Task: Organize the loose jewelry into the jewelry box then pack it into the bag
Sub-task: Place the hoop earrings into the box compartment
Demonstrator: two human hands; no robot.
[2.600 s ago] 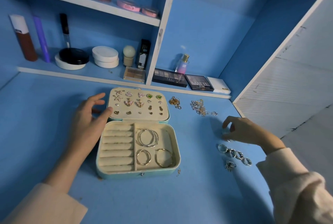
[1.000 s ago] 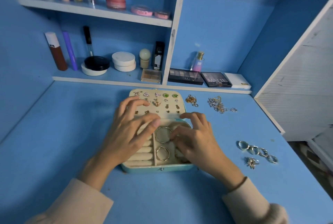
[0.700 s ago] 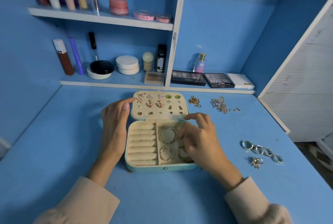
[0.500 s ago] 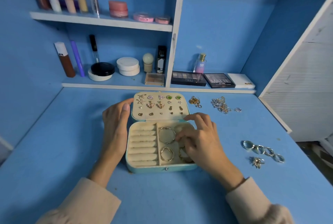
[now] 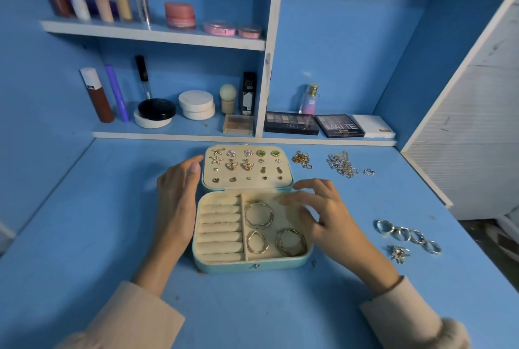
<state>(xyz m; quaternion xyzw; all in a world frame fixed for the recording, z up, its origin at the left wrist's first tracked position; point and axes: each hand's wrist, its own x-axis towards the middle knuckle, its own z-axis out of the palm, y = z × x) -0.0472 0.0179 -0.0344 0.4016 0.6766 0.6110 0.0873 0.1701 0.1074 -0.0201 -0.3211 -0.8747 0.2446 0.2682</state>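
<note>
Three hoops (image 5: 259,214) sit in the open jewelry box (image 5: 252,264), earrings (image 5: 247,164) in its lid. Rings (image 5: 407,235) and chains (image 5: 346,164) lie loose on the surface (image 5: 252,315) to its right; no bag shows. My left grip (image 5: 177,202) lies flat beside the box; my right grip (image 5: 323,216) hovers released above it.

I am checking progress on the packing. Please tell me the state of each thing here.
Box, open, lid folded back.
Ring rolls, empty.
Hoops, three, in the box's right part.
Earrings, pinned in the lid.
Rings, loose on the desk.
Chains, loose on the desk.
Left hand, open, along the box's left side.
Right hand, open, over the box, holding nothing.
</note>
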